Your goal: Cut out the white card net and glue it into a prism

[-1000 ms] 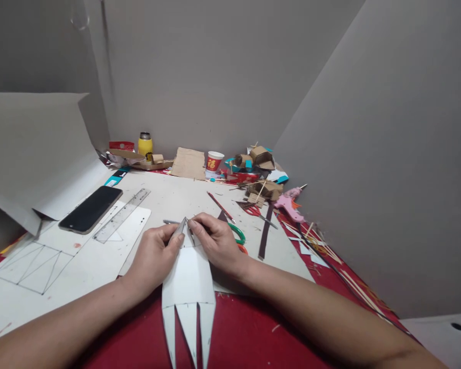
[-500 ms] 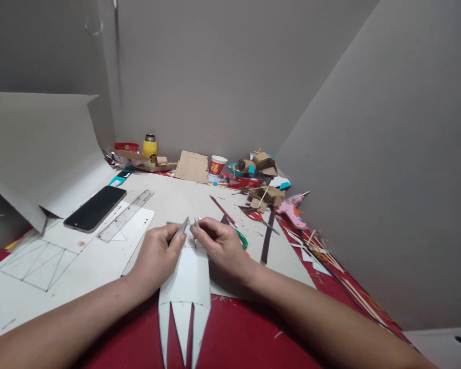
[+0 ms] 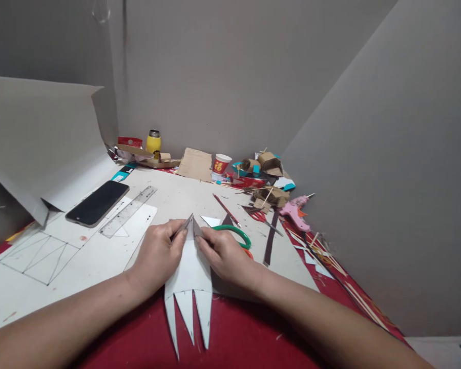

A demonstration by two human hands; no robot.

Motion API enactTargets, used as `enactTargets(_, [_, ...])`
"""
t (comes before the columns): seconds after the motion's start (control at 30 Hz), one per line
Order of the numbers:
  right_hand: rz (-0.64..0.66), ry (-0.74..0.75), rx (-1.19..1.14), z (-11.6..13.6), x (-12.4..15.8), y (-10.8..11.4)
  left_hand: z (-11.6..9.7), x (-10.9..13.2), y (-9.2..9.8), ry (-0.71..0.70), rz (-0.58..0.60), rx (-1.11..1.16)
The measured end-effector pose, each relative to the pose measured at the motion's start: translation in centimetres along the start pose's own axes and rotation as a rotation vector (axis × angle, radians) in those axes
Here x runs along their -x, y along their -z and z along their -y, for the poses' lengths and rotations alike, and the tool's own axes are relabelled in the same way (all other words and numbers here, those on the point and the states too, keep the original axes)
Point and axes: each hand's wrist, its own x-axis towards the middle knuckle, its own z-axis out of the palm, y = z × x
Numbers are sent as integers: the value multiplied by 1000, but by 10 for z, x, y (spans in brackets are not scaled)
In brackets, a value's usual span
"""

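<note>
A white card cutout (image 3: 189,267) is held between both hands, with long pointed tabs hanging toward me over the red cloth and more points folded up at its far end. My left hand (image 3: 162,252) pinches a folded point on the left side. Opposite it, my right hand (image 3: 219,252) grips the right folded point between thumb and fingers. The tips of the two points lean close together. Just beyond my right hand lie green-handled scissors (image 3: 243,233), partly hidden by it. A small white paper triangle (image 3: 210,221) rests ahead of the card.
On the left lie a phone (image 3: 98,203), a clear ruler (image 3: 128,211) and a sheet with drawn lines. A pencil (image 3: 226,210), red-handled scissors (image 3: 259,217) and a pink glue gun (image 3: 295,211) are to the right. Along the back stand a paper cup (image 3: 221,164), yellow bottle (image 3: 153,143) and cardboard pieces.
My right fingers have moved down and flattened along the right point, which now leans toward the left one. More of the green scissor handle and the white triangle shows. The view has shifted slightly.
</note>
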Motion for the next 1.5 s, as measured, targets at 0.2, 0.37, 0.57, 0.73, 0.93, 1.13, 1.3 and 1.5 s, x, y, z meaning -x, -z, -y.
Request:
enactTargets(0.2, [17,11,-57,2,-2,3,0,0,0,5,-9,13])
enactTargets(0.37, [-8,14,7,1,-3,0,1,1,-2,8,-19,32])
enactTargets(0.57, [-59,6,22,2,-3,-2,2,0,-5,9,-48,98])
enactTargets(0.73, [-81,-1,31,5,-2,-1,-4,-1,-5,43,-86,113])
enactTargets(0.93, [-94,40,11,9,-1,2,-7,-5,-4,140,-39,314])
enactTargets(1.13, [-102,62,-12,8,-2,1,-5,-5,-5,132,-32,372])
enactTargets(1.3, [-83,45,-15,8,-2,1,-2,-5,-6,235,13,472])
enactTargets(1.5, [-72,29,-17,8,-3,0,-2,-7,-7,312,46,576])
